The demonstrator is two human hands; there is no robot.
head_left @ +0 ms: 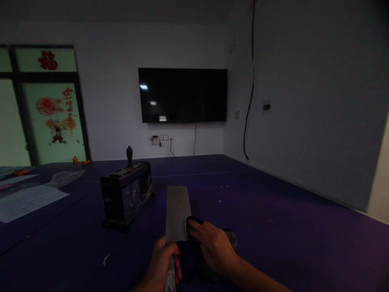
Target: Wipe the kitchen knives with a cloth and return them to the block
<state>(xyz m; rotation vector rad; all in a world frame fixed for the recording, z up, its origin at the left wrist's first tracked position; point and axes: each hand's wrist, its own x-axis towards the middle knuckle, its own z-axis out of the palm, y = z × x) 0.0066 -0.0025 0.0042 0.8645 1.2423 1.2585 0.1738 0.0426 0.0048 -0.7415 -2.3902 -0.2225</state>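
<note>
A kitchen cleaver (178, 211) points away from me, its broad grey blade raised above the purple surface. My left hand (162, 261) is wrapped round its handle at the bottom of the view. Against the blade's right edge, my right hand (214, 245) grips a dark pad with a yellow rim (189, 228), partly covered by the fingers. Behind that hand, a dark rounded thing (231, 238) shows only in part; its kind is unclear. To the left of the cleaver stands a black knife block (121, 196) with one black handle (129, 156) sticking up from it.
The purple surface (273, 227) reaches to the walls. Printed paper (30, 200) and clear plastic (65, 178) lie at left, small orange items (75, 160) farther back. A white scrap (105, 259) lies near front left. A television (184, 95) hangs ahead; a black cable (249, 103) dangles at right.
</note>
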